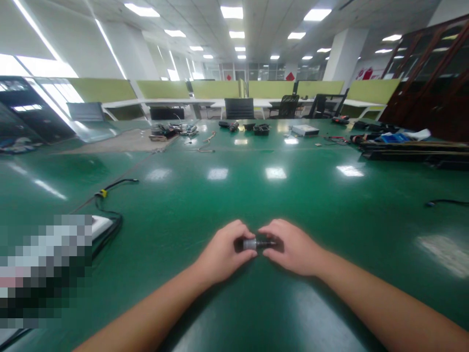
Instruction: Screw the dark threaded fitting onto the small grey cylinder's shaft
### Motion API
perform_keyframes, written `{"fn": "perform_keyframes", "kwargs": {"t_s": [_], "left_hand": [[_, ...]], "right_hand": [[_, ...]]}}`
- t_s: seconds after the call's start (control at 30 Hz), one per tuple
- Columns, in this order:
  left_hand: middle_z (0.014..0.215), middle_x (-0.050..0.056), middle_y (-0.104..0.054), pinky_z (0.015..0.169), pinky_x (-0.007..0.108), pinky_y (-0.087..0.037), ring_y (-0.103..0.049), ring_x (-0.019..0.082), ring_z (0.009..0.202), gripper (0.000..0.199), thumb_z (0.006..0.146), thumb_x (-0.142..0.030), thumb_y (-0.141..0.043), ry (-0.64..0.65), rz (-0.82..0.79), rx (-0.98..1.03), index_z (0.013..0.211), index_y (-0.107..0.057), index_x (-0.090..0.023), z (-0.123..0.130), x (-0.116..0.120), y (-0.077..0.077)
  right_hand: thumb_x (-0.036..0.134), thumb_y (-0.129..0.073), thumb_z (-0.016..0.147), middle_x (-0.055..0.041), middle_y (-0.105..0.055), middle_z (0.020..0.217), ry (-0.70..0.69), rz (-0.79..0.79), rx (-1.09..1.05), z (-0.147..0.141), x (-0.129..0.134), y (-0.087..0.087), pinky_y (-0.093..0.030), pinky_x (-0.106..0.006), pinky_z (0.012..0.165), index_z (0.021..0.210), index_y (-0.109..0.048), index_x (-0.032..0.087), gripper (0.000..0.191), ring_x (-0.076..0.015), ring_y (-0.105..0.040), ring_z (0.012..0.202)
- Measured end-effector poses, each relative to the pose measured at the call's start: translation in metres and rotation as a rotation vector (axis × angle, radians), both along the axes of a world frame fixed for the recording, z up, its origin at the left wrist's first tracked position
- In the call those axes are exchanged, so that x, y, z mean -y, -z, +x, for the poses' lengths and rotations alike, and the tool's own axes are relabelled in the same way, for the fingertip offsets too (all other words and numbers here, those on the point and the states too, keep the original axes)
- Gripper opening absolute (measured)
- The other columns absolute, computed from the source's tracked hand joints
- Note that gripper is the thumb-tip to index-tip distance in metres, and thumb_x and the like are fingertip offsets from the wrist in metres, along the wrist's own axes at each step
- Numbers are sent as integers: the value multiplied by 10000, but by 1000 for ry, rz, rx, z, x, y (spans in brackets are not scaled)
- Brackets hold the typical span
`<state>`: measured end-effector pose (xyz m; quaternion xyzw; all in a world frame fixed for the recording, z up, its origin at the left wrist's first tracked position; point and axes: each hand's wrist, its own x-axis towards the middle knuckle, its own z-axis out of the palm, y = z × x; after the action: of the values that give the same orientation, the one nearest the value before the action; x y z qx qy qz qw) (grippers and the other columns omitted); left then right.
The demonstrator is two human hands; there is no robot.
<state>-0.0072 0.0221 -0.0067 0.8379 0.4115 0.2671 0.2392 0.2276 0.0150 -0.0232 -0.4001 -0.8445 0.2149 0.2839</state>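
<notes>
In the head view, my left hand (227, 252) and my right hand (291, 247) face each other low over the green tabletop. Between them lies a small dark cylinder (249, 244) with a light grey band, on its side. My left thumb and fingers curl round its banded left end. The thumb and index finger of my right hand curve round the darker, narrower right end. Blur and the fingers hide both tips, so its exact kind cannot be made out.
A blurred-out white and dark object (44, 264) lies at the left with black cables, near a cable with a yellow tag (103, 193). Dark strips and bags (399, 144) are piled at the far right. Electronic parts (174, 130) and a white box (304, 130) sit along the far edge.
</notes>
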Motion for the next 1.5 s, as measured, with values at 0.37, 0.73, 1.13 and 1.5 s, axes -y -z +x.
{"fn": "perform_keyframes", "kwargs": {"t_s": [0.37, 0.73, 1.13, 1.5], "left_hand": [[876, 12, -586, 718, 286, -420, -566, 186, 812, 150, 787, -185, -724, 115, 34, -85, 877, -604, -187, 4, -16, -11], [927, 26, -616, 755, 298, -440, -579, 190, 845, 169, 822, -224, -715, 145, 0, -60, 932, -589, -198, 0, -22, -2], [858, 14, -642, 727, 288, -444, -597, 183, 805, 166, 765, -220, -756, 79, -11, -2, 854, -621, -190, 6, -21, -3], [848, 11, -641, 709, 281, -444, -597, 179, 792, 178, 746, -207, -775, 67, -19, 12, 844, -628, -184, 6, -21, -4]], "right_hand": [[206, -746, 768, -32, -639, 930, -3, -1, -18, -5, -9, 3, -451, -305, 774, 1065, -679, 196, 305, -185, -584, 864], [156, -740, 764, -21, -643, 945, 24, -43, -119, -4, -7, 0, -457, -286, 748, 1065, -668, 216, 315, -170, -595, 842], [157, -716, 834, -15, -679, 877, 53, -25, -77, -8, -9, 4, -447, -290, 749, 932, -719, 217, 115, -171, -595, 839], [136, -688, 831, -20, -664, 860, 51, -33, -45, -6, -8, 2, -436, -286, 727, 935, -710, 204, 127, -170, -589, 817]]}}
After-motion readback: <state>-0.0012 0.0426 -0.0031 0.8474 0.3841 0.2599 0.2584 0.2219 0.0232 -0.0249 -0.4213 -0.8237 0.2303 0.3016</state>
